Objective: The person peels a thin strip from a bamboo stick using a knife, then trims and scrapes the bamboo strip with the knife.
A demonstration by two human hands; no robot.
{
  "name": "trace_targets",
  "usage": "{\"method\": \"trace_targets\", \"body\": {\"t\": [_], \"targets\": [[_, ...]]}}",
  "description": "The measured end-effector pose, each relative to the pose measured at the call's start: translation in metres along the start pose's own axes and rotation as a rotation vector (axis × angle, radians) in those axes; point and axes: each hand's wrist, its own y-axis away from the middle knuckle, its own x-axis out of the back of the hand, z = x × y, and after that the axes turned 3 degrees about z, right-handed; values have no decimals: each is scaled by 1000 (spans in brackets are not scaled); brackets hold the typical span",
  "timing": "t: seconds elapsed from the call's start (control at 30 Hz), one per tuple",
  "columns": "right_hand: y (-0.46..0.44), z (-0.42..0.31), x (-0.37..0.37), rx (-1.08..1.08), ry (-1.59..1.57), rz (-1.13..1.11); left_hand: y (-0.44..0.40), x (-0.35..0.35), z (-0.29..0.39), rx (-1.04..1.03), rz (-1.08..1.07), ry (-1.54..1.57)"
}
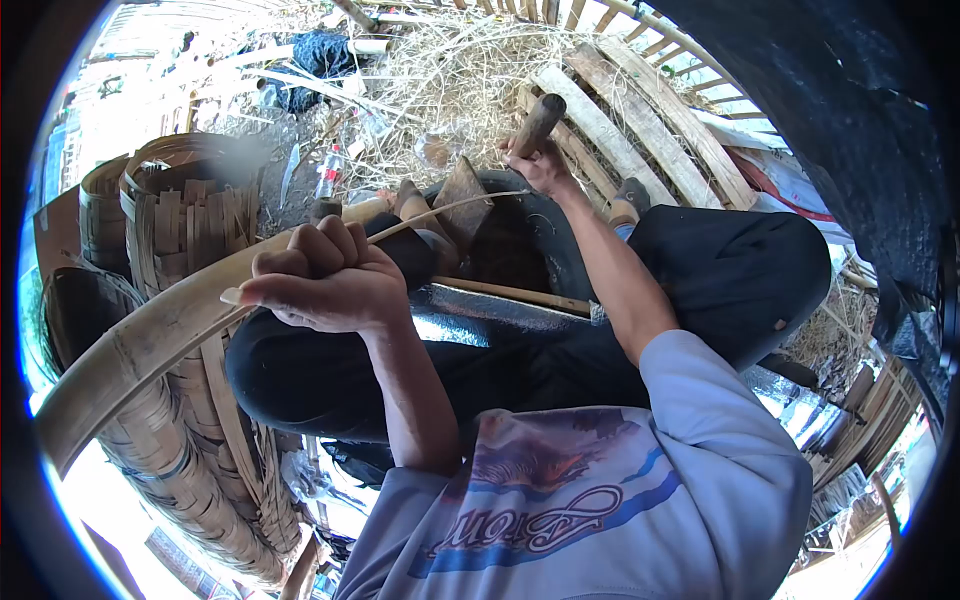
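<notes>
My left hand (335, 275) is closed in a fist around a thin bamboo strip (450, 211), thumb pointing left. From the fist the strip runs up and right to my right hand (540, 168). That hand is wrapped round a thick wooden handle (541, 122); the tool's other end is hidden, so I cannot tell its kind. Behind my left fist lies a long, wide bamboo pole (140, 345), slanting down to the left. A dark round tub (565, 245) stands between my legs, below my right hand.
Woven bamboo baskets (185, 220) stand at the left. Wooden planks (640, 115) lie at the upper right, beside loose bamboo shavings (450, 75). A plastic bottle (329, 170) and a blue net-like bundle (322, 55) are on the ground ahead. Dark sheeting (840, 110) hangs at right.
</notes>
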Motion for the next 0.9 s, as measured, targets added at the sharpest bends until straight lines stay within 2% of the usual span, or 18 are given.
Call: {"method": "trace_targets", "body": {"t": [0.13, 0.17, 0.23, 0.27, 0.3, 0.37, 0.4, 0.5, 0.53, 0.57, 0.63, 0.67, 0.7, 0.8, 0.9], "targets": [[-3, -42, -13, 89, 0, -24, -3, 4, -1, -2, -19, -2], [2, -36, -13, 90, 2, -25, -4, 4, -1, 1, -15, 7], [21, -1, -11, -60, 252, -63, -1, 1, -1, -9, -11, -24], [25, 29, -4, -9, 368, -48, -2, -2, -1, -27, -8, -55], [15, 20, -3, 6, 364, -46, -5, -6, -2, -41, -12, -49], [19, 11, -2, -77, 107, 3, 2, -3, 3, 32, 71, -14], [14, 6, -4, -38, -9, 25, 1, -3, 3, 10, 29, -23], [-1, -39, -12, 54, 24, -8, -2, 2, -1, 25, 9, 18], [-1, -48, -17, 81, -73, -41, -2, 2, -1, 30, 11, 14], [2, -43, -17, 78, -72, -41, -1, 2, 0, 33, 4, 17], [9, -18, -16, -129, 266, -68, -1, -1, 1, 29, -6, 29], [24, -2, -12, -18, 377, -51, 1, -1, 1, 12, -2, -25], [21, 22, -7, 86, 346, -43, -1, -2, 0, -9, 1, -78], [13, 22, -3, -57, 185, -45, 0, 1, 2, 3, 10, -23], [0, 6, -2, 5, 101, -52, -5, 8, -2, 18, -36, 57]]}}
